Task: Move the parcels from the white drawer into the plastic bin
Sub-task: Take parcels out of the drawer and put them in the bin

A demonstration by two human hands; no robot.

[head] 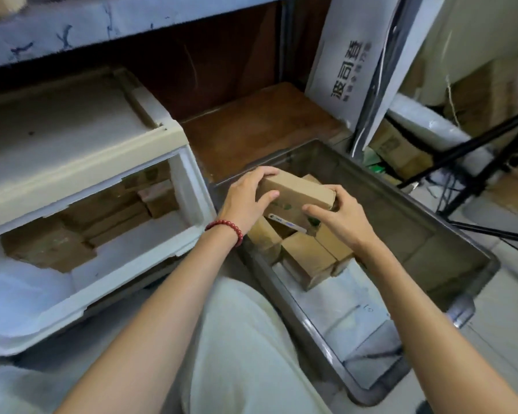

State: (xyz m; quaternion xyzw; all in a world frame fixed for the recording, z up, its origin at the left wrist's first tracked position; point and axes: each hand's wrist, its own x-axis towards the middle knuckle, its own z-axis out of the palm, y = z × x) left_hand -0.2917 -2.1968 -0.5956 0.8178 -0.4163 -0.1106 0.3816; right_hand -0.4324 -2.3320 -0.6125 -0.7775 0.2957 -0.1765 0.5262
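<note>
A brown cardboard parcel is held over the clear plastic bin. My left hand grips its left end, thumb on the near face. My right hand grips its right end, fingers curled round the corner. Under it, several brown parcels lie piled in the bin's near-left part. The white drawer stands pulled open at the left, with several more brown parcels inside, some under the cabinet top.
The white drawer cabinet fills the left. A brown wooden surface lies behind the bin. A white printed bag leans at the back right, with black tripod legs and boxes beyond. My light-trousered knee is below.
</note>
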